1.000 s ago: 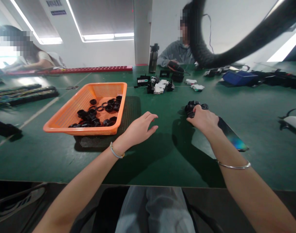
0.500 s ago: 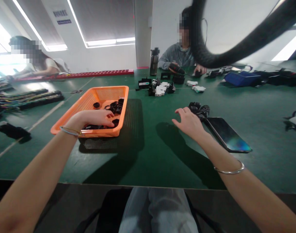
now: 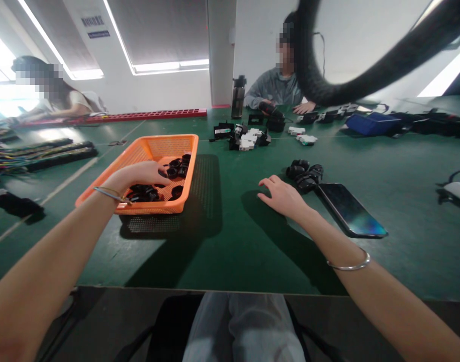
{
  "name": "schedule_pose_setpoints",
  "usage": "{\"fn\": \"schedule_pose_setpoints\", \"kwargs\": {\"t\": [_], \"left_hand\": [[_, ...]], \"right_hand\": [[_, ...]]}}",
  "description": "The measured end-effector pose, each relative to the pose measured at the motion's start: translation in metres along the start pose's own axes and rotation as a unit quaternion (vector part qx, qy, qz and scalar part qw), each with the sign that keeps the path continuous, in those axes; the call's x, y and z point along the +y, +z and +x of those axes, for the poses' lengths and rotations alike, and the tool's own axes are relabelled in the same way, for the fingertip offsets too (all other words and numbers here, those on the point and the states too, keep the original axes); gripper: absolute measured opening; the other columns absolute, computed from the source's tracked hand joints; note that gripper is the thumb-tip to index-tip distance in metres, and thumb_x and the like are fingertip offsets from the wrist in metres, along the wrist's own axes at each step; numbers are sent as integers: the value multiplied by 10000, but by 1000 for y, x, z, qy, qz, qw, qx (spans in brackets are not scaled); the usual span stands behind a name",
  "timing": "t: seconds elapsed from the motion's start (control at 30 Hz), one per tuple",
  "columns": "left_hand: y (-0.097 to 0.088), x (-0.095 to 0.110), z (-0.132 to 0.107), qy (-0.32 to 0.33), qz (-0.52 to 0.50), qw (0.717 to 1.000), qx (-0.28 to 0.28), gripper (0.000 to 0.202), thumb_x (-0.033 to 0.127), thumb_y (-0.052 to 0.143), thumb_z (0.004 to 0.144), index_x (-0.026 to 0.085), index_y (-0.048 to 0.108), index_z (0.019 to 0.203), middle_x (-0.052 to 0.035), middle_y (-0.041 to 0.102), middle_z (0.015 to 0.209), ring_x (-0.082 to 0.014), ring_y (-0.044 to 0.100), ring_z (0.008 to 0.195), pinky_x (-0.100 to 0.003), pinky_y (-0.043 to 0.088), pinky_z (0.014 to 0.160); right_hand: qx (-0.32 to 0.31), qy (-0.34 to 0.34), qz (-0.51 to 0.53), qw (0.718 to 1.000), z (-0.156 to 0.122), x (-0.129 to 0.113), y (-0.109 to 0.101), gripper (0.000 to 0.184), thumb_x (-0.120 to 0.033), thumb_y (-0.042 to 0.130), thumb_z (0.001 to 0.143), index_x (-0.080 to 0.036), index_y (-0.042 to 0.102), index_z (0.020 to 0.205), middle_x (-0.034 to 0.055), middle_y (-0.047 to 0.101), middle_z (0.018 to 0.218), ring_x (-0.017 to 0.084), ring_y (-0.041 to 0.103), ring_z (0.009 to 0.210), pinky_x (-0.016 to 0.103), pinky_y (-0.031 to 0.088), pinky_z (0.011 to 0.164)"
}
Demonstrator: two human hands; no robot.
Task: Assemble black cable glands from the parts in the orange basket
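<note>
**Left hand (image 3: 149, 173) into the basket (image 3: 165, 207), right hand (image 3: 284, 197) off the black cluster (image 3: 307, 178) since a second ago**

Big picture: partway along, I'd judge, with that cluster out on the worktop (image 3: 230, 251) and plenty of black pieces (image 3: 145, 193) left in the basket.

Widest first: pale wall (image 3: 169, 90) at the back, and two people seated beyond the worktop's far side, one (image 3: 69, 103) at the left, one in grey (image 3: 273, 88) right of middle. Green worktop right across, a red strip (image 3: 147, 115) near the far edge on the left, a blue bin (image 3: 373, 124) towards the far right corner.

Down to the basket, orange, on the worktop's left half! Left hand's inside, fingers curved downward; whether they're pinching anything, can't tell from here. Right hand's out past the basket's right rim, fingers loosely bent, thumb apart, nothing visible in its grasp.

Smaller now: a phone (image 3: 352, 208) lies right of that hand, the cluster just off its far left corner. Those loose pieces sit mostly along the basket's near and right walls.
</note>
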State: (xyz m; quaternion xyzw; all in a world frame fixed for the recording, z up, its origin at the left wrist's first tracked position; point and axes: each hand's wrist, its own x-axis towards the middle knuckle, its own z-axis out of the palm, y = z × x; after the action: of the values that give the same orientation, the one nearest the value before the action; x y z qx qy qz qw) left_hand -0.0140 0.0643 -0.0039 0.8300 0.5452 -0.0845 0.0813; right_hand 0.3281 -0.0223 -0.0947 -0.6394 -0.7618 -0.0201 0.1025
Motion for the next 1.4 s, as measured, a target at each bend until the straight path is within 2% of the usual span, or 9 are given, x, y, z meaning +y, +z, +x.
{"fn": "schedule_pose_setpoints", "kwargs": {"t": [0.33,0.57,0.63,0.77,0.87,0.97,1.2,1.3,1.4], "left_hand": [[12,29,5,56,8,996,-75,374,198,533,556,185,735,871,-65,706,698,-176,575,553,-254,425,558],[15,21,6,80,47,994,-54,412,295,570,667,199,683,1051,-99,689,1037,-214,621,790,-264,448,698],[14,17,5,50,71,996,-17,428,361,594,688,196,658,1077,-110,656,1090,-245,611,868,-283,445,730],[5,18,-3,-39,60,983,170,490,492,582,742,200,595,1135,-117,589,1133,-291,553,1009,-341,435,822],[-5,36,-14,-33,15,961,273,471,496,591,763,211,576,1139,-99,556,1121,-275,527,1031,-361,425,873],[-8,71,-26,34,-7,951,308,452,470,644,744,199,589,1100,-84,533,1071,-256,524,1001,-377,426,880],[36,150,-25,199,-83,940,265,393,364,717,704,202,601,1042,-41,530,966,-194,564,870,-337,474,810],[59,160,-12,189,-146,938,253,407,287,743,669,188,580,1029,-46,536,964,-199,573,871,-351,487,814],[74,159,2,183,-226,922,255,436,203,727,641,174,535,1032,-58,545,986,-216,567,934,-379,485,853]], "right_hand": [[19,-23,-7,1000,0,4,5,237,-276,510,845,-178,619,1032,111,601,1006,238,632,864,353,512,738],[2,-16,-3,1000,0,1,2,260,-274,514,847,-156,614,1055,125,593,1030,247,630,888,365,514,764],[-10,-11,3,1000,-1,0,0,273,-270,509,851,-142,610,1071,136,590,1050,258,628,907,375,513,775],[7,-12,27,1000,-1,-1,0,252,-262,517,841,-148,614,1043,138,597,1043,266,622,905,391,510,763],[38,-24,134,990,1,-2,1,203,-265,532,824,-161,619,975,108,619,979,223,618,818,381,504,757],[34,-39,355,934,2,-9,2,214,-327,532,822,-182,598,965,70,636,916,184,607,785,336,509,701],[-123,-52,739,660,-5,-30,2,483,-482,657,735,-246,533,1137,38,644,965,137,621,767,253,532,609],[-124,-18,776,618,-6,-32,3,467,-426,747,657,-231,584,1049,28,647,969,123,619,734,263,553,646],[-115,31,778,617,-2,-31,6,420,-336,781,610,-212,603,969,11,652,900,112,624,674,276,563,655]]}}
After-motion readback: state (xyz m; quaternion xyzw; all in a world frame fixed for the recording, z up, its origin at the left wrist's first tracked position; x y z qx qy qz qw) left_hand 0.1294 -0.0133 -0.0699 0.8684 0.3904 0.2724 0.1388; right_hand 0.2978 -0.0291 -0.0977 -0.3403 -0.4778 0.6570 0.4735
